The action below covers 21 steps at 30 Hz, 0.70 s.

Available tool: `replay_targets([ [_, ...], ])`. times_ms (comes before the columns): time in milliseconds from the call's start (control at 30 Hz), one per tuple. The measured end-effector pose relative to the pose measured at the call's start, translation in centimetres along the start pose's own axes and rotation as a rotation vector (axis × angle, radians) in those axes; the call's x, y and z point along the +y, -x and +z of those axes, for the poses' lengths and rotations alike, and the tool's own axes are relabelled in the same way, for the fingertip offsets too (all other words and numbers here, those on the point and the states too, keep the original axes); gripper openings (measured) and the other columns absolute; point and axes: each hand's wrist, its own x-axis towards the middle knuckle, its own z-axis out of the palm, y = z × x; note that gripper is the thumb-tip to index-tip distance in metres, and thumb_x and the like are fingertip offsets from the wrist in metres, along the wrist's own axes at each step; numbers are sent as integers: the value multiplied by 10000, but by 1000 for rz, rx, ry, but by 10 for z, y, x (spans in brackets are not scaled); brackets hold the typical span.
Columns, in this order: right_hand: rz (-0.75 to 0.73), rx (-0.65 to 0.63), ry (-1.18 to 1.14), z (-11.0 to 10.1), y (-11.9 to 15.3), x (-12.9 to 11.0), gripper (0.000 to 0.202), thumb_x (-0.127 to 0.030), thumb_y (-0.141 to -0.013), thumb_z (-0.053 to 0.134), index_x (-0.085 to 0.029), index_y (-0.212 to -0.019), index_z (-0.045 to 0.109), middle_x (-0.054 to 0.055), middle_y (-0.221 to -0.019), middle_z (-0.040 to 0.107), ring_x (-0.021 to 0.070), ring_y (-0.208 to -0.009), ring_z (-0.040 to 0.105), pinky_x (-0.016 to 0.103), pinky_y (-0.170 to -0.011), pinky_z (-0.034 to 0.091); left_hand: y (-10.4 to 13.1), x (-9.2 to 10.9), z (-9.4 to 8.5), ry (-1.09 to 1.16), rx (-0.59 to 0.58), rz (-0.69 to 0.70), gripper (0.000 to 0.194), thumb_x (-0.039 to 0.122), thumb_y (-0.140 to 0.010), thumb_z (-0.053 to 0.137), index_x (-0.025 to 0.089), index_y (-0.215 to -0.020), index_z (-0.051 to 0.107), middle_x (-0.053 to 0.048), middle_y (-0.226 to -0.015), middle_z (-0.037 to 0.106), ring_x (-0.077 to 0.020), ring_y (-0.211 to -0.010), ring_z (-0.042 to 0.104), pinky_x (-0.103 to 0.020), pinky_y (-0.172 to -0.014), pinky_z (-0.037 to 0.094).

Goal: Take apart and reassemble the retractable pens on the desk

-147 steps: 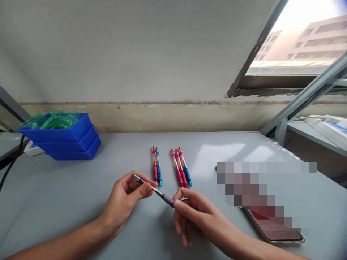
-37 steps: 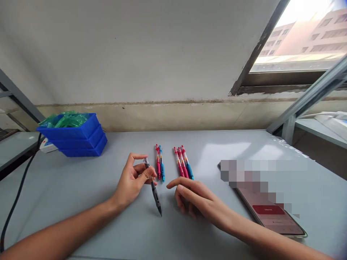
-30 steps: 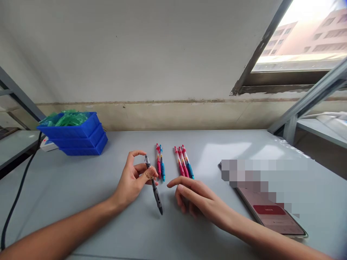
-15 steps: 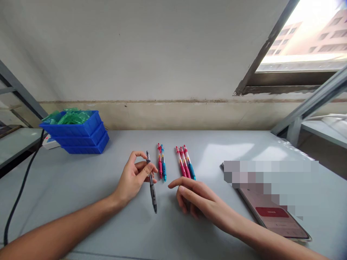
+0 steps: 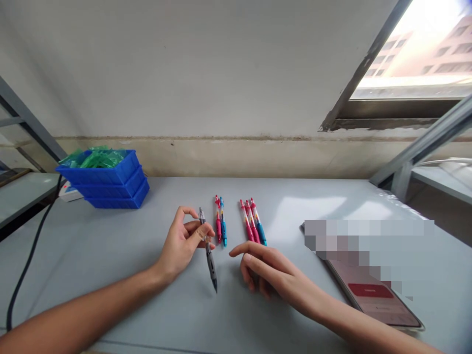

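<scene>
1. Near the table [image 5: 110, 255] centre, your left hand [image 5: 180, 243] pinches the black pen [image 5: 208, 250], tip down.
2. Your right hand [image 5: 269, 273] rests empty, fingers loosely curled.
3. Light, stiff, probably slick: grip its rubber sleeve.

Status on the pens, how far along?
Looks done: five coloured pens lie on the table, a pair and a trio. In hand: the left hand pinches a black pen, tip down near the table. The right hand rests empty. What is left does not show.
</scene>
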Motion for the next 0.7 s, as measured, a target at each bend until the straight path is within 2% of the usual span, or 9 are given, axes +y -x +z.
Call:
replay_targets([
  [233, 1, -5, -12, 0, -2, 1, 347, -461, -891, 418, -163, -1016, 545, -23, -649, 506, 108, -540, 463, 232, -477, 347, 0, 2, -2, -17, 17, 10, 345, 228, -776, 624, 252, -996, 359, 57, -655, 656, -129, -611, 619, -339, -630, 559],
  [500, 20, 2, 1, 1, -2, -2, 366, -488, -872, 426, -167, -1003, 545, -22, -645, 497, 107, -532, 451, 229, -474, 356, 1, 0, 0, 31, 8, 0, 336, 260, -744, 660, 243, -924, 377, 78, -613, 606, -125, -596, 595, -350, -621, 565],
  [633, 2, 0, -6, 1, -2, 1, 362, -475, -879, 427, -163, -1019, 546, -15, -660, 501, 115, -566, 464, 234, -488, 363, 1, 1, 0, 18, 16, 6, 304, 272, -768, 634, 251, -884, 353, 75, -633, 637, -119, -568, 605, -340, -625, 552],
  [700, -1, 0, -12, 1, -2, 2, 354, -467, -882, 428, -163, -1022, 545, -14, -665, 504, 118, -576, 468, 234, -491, 363, 1, 4, 0, -3, 22, 10, 304, 268, -783, 616, 256, -940, 356, 63, -655, 660, -125, -581, 621, -347, -647, 548],
])
